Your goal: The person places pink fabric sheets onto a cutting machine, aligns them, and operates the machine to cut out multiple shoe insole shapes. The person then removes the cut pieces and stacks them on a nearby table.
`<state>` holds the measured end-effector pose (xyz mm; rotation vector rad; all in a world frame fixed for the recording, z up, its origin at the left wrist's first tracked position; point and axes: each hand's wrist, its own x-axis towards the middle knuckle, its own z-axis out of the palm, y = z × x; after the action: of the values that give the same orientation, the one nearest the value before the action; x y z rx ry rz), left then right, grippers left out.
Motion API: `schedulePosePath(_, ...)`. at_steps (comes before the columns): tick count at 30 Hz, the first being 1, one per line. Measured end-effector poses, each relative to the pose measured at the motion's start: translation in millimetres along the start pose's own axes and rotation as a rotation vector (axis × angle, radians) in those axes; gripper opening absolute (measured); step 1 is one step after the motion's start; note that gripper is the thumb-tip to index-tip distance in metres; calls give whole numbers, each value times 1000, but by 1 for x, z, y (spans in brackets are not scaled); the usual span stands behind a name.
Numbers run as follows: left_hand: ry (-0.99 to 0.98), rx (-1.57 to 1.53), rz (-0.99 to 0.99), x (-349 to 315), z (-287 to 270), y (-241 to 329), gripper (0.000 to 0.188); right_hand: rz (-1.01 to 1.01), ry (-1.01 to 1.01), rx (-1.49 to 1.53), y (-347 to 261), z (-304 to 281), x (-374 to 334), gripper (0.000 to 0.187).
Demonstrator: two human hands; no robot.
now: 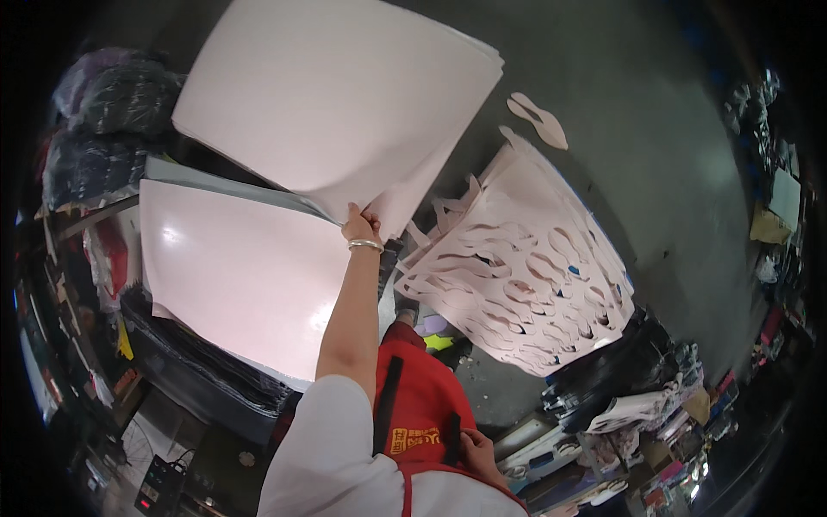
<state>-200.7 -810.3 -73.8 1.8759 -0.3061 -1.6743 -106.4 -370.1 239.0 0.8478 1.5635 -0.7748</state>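
My left hand (362, 226), a bracelet at its wrist, pinches the near corner of a large pale pink sheet (336, 95). The sheet lies on a stack, and its corner is pulled up into a curl. Just below and left of this hand lies another big glossy pale pink sheet (241, 267). My right hand (481, 455) is low by my body, against the red apron (431, 396), its fingers curled beside a black strip (454, 438). What they grip is mostly hidden.
To the right stands a pile of pink sheets with shoe-shaped cut-outs (525, 284). One loose cut piece (538, 121) lies on the grey floor beyond. Plastic-wrapped bundles (116, 112) are at the left, and cluttered shelves (629, 439) at the lower right.
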Motion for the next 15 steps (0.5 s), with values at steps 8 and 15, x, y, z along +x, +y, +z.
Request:
schedulePosePath(8,-99,326,529,-130,42,165,58,-278,1,-86,-10,-43,13,26)
schedulePosePath(15,-90,266,604,-190,-3,239,58,-278,48,-209,-28,-83,-9,26)
